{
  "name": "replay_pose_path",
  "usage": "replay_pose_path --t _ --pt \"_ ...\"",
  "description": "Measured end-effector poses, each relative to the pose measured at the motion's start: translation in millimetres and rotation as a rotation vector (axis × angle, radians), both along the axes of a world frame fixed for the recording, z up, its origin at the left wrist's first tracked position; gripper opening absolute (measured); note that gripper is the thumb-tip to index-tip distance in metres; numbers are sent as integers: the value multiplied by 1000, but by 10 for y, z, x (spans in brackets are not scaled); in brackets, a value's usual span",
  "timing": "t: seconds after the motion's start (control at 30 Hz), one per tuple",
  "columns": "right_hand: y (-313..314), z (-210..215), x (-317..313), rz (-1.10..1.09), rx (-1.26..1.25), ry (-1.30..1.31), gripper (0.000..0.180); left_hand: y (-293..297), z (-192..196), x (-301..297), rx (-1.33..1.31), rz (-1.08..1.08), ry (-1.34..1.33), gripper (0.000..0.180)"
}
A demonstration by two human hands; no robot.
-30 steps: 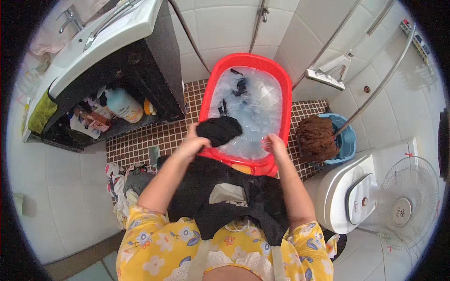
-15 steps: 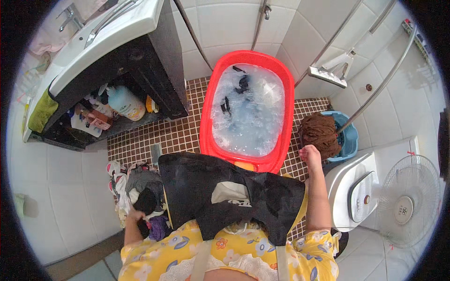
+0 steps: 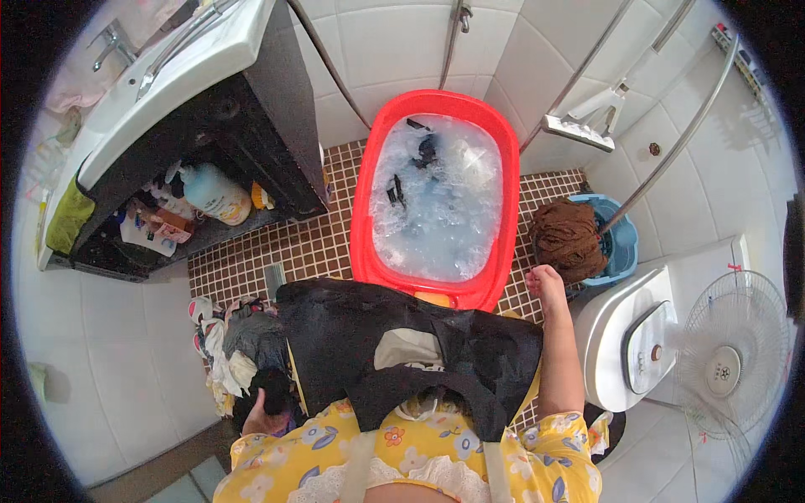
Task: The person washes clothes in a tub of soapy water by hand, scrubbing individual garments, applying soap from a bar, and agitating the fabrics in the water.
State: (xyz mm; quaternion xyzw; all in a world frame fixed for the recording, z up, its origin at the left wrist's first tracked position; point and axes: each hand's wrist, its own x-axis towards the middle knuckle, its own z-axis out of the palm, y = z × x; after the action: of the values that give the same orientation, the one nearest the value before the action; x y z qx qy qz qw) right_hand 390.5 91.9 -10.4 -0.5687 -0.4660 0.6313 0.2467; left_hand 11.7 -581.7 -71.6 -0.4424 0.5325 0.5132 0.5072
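Observation:
A red tub (image 3: 364, 201) of soapy water with dark clothes soaking in it stands on the brown mosaic floor ahead of me. A black garment (image 3: 352, 335) lies spread over my lap. My left hand (image 3: 262, 412) is down at my left side, closed on a dark piece of clothing in the laundry pile (image 3: 239, 344). My right hand (image 3: 545, 282) hangs loosely curled beside the tub's right edge, near the brown mop head (image 3: 568, 239), holding nothing.
A white sink on a black cabinet (image 3: 277, 117) with bottles on its shelf stands at the left. A blue bucket (image 3: 622, 243) holds the mop at the right. A white toilet (image 3: 629, 335) and a white fan (image 3: 729, 360) stand further right.
Both hands left the tub, where they held a dark cloth. My left hand dropped to the laundry pile at my side; my right hand moved to the tub's right edge.

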Motion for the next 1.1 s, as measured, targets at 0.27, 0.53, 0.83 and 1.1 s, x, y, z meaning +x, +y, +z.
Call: replay_pose_path --t 0.27,0.53,0.83,1.1 --pt "2 119 -38 5 -27 11 7 -343 -473 -10 8 -184 239 83" --pt "66 192 -71 49 -19 -51 8 -326 -487 -13 -951 -1004 560 61" --pt "149 255 -425 171 41 -164 8 -464 -399 -183 -850 -1308 539 57" --pt "92 42 -839 330 61 -168 7 -594 -381 -569 -747 -1589 525 53"
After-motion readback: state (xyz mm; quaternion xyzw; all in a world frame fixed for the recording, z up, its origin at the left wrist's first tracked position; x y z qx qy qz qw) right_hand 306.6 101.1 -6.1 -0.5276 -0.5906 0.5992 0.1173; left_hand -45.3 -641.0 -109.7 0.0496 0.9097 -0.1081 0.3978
